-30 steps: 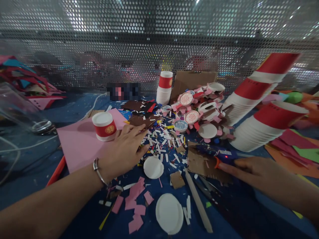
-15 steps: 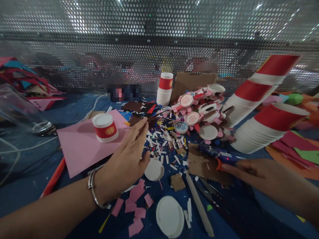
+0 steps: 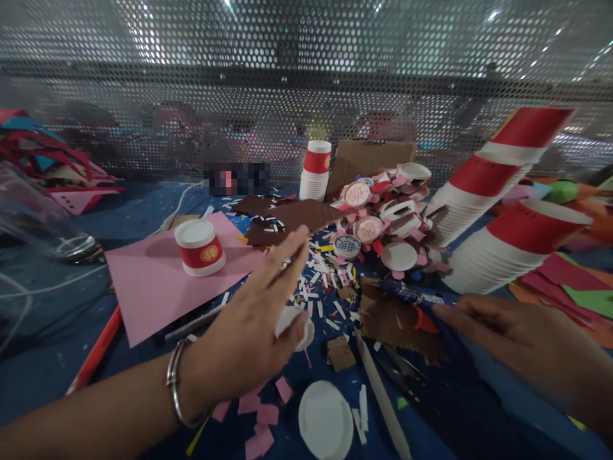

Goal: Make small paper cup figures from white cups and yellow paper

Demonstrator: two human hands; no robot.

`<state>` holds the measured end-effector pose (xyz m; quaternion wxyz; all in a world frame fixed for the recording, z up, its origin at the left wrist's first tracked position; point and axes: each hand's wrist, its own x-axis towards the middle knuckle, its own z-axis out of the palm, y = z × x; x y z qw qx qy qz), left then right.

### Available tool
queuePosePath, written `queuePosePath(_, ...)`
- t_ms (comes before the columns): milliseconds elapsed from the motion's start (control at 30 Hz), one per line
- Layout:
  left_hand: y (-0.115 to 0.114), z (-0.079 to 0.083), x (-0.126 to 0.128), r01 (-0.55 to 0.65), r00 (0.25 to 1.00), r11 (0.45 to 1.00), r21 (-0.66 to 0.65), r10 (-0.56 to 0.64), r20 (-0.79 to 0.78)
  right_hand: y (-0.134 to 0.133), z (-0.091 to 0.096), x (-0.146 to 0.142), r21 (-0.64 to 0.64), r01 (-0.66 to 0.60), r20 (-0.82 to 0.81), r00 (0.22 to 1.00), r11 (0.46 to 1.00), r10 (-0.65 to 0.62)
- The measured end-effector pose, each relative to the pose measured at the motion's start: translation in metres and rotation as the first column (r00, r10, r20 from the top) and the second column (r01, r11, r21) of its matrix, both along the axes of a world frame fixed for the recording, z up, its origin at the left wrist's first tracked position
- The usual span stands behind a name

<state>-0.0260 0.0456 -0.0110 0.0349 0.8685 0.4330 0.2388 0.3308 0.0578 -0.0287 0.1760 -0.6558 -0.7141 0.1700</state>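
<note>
My left hand (image 3: 261, 313), wearing a silver bangle (image 3: 175, 383), reaches in from the left with fingers stretched out. Its fingertips are just below a piece of dark brown paper (image 3: 306, 214); I see no grip on it. A white round lid (image 3: 304, 335) is partly hidden behind the thumb. My right hand (image 3: 522, 345) is at the right, fingers loosely curled and not wrapped round anything. Its fingertip is at the handle of a blue glue gun (image 3: 407, 292) with an orange trigger (image 3: 425, 319), on brown cardboard (image 3: 387, 322). Another white lid (image 3: 325, 420) lies in front.
A red-and-white paper cup (image 3: 200, 249) stands upside down on pink paper (image 3: 148, 281). Stacked cups (image 3: 498, 249) lean at the right beside decorated lids (image 3: 368, 228). Paper scraps (image 3: 313, 281), a stick (image 3: 383, 396) and scissors (image 3: 407, 370) lie about. A perforated metal screen (image 3: 268, 83) stands behind.
My left hand has moved right and slightly lower. The brown paper, edge-on before, now shows its broad face. My right hand has drawn back from the glue gun's trigger.
</note>
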Motion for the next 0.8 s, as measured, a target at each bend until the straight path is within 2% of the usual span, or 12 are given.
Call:
queuePosePath(67,-0.01,0.003,0.006,0.145,0.988,0.989,-0.007,-0.145,-0.055,-0.002,0.005,-0.007,-0.073,-0.075,-0.082,0.994,0.995,0.069)
queuePosePath(133,-0.017,0.006,0.01,0.258,0.961,0.965,-0.036,-0.26,-0.088,-0.005,0.008,-0.015,-0.116,-0.119,-0.253,0.964,0.986,0.086)
queuePosePath(200,-0.02,0.009,0.012,0.35,0.93,0.934,-0.073,-0.355,-0.095,-0.008,0.008,-0.02,-0.124,-0.147,-0.414,0.906,0.981,0.083)
queuePosePath(300,-0.019,0.009,0.011,0.432,0.894,0.892,-0.131,-0.443,-0.069,-0.011,0.005,-0.025,-0.091,-0.157,-0.569,0.818,0.983,0.078)
queuePosePath(500,-0.022,0.011,0.007,0.5,0.865,0.847,-0.18,-0.5,0.046,-0.012,0.01,-0.036,-0.067,-0.043,-0.673,0.739,0.997,-0.014)
queuePosePath(667,-0.021,0.025,0.014,0.558,0.829,0.804,-0.203,-0.552,0.091,-0.014,0.012,-0.042,-0.227,0.057,-0.746,0.631,0.972,-0.211)
queuePosePath(733,-0.025,0.024,0.014,0.542,0.84,0.825,-0.161,-0.53,0.114,-0.014,0.01,-0.04,-0.234,0.083,-0.754,0.613,0.969,-0.235)
queuePosePath(800,-0.037,0.01,0.007,0.466,0.87,0.879,-0.102,-0.435,0.231,-0.013,0.008,-0.037,-0.239,0.096,-0.756,0.607,0.966,-0.247)
